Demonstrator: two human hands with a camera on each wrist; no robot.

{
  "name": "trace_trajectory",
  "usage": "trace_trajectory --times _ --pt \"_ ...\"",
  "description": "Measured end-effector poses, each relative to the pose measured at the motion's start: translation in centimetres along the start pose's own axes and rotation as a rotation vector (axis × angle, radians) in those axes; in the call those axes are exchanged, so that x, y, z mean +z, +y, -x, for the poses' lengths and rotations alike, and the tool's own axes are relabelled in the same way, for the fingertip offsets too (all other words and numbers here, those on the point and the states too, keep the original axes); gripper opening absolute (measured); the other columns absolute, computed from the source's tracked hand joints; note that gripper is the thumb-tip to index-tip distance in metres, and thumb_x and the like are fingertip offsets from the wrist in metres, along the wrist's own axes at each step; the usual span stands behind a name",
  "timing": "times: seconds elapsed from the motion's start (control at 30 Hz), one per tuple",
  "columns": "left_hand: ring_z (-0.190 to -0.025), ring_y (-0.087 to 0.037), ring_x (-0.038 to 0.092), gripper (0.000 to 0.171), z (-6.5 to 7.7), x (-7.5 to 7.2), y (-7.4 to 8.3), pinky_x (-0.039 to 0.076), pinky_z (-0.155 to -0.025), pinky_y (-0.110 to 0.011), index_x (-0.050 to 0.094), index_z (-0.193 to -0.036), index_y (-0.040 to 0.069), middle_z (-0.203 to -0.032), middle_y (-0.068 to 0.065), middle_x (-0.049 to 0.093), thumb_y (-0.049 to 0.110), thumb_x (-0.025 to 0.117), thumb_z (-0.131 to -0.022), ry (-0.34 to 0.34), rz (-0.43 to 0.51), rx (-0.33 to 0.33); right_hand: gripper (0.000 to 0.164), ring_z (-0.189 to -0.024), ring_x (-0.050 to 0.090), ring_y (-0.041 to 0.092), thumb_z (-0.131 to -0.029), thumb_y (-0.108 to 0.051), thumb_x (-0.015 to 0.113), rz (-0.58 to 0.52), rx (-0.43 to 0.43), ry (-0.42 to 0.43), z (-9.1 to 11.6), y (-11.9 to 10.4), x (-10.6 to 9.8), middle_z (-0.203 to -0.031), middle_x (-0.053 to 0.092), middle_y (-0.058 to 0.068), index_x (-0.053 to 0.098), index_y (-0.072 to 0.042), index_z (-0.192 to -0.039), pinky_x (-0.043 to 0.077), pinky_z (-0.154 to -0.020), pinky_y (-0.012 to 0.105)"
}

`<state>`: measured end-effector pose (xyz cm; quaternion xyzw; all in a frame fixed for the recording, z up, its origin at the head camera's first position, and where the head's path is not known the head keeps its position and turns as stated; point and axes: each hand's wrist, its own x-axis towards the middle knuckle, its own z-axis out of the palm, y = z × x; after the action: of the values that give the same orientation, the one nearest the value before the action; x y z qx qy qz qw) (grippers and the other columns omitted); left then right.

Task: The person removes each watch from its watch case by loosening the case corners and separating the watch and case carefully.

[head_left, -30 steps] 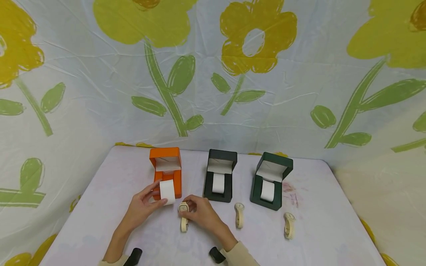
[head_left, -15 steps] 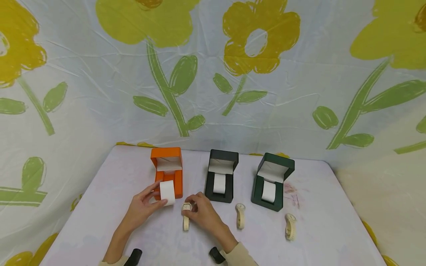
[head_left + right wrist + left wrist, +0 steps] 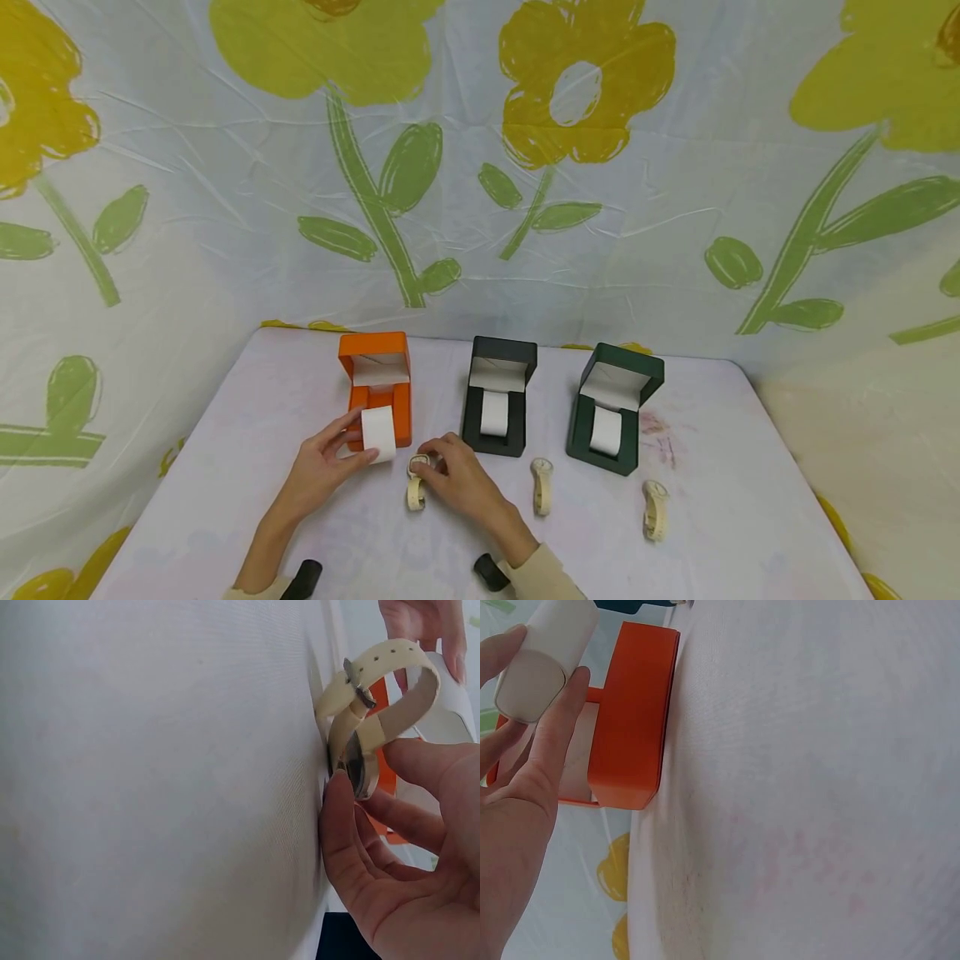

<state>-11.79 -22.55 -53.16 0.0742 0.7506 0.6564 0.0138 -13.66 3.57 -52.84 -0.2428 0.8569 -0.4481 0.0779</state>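
In the head view my left hand [image 3: 322, 462] holds a white watch cushion [image 3: 378, 433], fingers and thumb on its two ends, over the front of an open orange watch box [image 3: 402, 412]. The cushion's rounded end [image 3: 532, 682] faces the left wrist camera. Just to the right, my right hand [image 3: 461, 479] pinches a cream-strapped watch [image 3: 416, 493] by its case. Seen from the right wrist, the watch strap [image 3: 397, 716] is buckled into a loop, and thumb and fingertips grip the case close to the tabletop.
An open black watch box [image 3: 470, 421] and an open dark green one [image 3: 577, 433] stand to the right, each with a white cushion inside. Two more cream watches lie on the white-covered table, one nearer the middle [image 3: 542, 487], another farther right [image 3: 655, 511]. Flower-printed cloth [image 3: 637, 250] hangs behind.
The watch in my right hand has shifted slightly right, then tipped, and its strap now looks shorter in the head view. My left hand and the cushion stay almost still.
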Motion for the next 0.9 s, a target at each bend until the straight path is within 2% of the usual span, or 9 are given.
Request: trace_trajectory --times 0.3,0.5,0.67,0.9 --pt "-0.116 -0.021 0.060 0.078 -0.03 0.05 -0.02 0.057 -0.088 -0.023 0.042 -0.154 0.000 -0.147 -0.021 0.049 0.010 0.082 -0.089 0.004 -0.001 -0.016 0.023 -0.077 0.053 0.003 -0.098 -0.016 0.073 0.004 -0.009 -0.016 0.03 0.22 -0.19 -0.098 0.060 0.006 0.071 -0.002 -0.116 0.051 -0.071 0.020" --pt "-0.118 -0.023 0.059 0.078 -0.04 0.14 -0.05 0.056 -0.089 -0.023 0.042 -0.155 0.000 -0.152 -0.020 0.046 0.010 0.082 -0.089 0.010 -0.012 -0.019 0.023 -0.080 0.057 0.007 -0.096 -0.007 0.072 -0.001 -0.038 -0.044 0.03 0.12 -0.68 -0.105 0.062 0.010 0.071 0.000 -0.118 0.053 -0.076 0.022" --pt "-0.121 -0.026 0.056 0.078 -0.04 0.24 -0.07 0.054 -0.091 -0.021 0.042 -0.155 0.001 -0.158 -0.019 0.040 0.014 0.082 -0.090 0.011 -0.024 -0.039 0.023 -0.084 0.059 0.008 -0.097 -0.006 0.071 -0.004 -0.043 -0.069 0.07 0.27 -0.91 -0.108 0.062 0.011 0.072 -0.002 -0.120 0.054 -0.078 0.023" --pt "-0.119 -0.018 0.057 0.077 0.06 0.28 0.22 0.054 -0.091 -0.021 0.041 -0.155 0.000 -0.158 -0.018 0.040 0.011 0.081 -0.090 0.005 -0.011 -0.035 0.023 -0.085 0.060 0.008 -0.099 -0.006 0.067 -0.009 -0.047 -0.087 0.00 0.31 -1.01 -0.111 0.062 0.011 0.070 0.000 -0.121 0.054 -0.079 0.023"
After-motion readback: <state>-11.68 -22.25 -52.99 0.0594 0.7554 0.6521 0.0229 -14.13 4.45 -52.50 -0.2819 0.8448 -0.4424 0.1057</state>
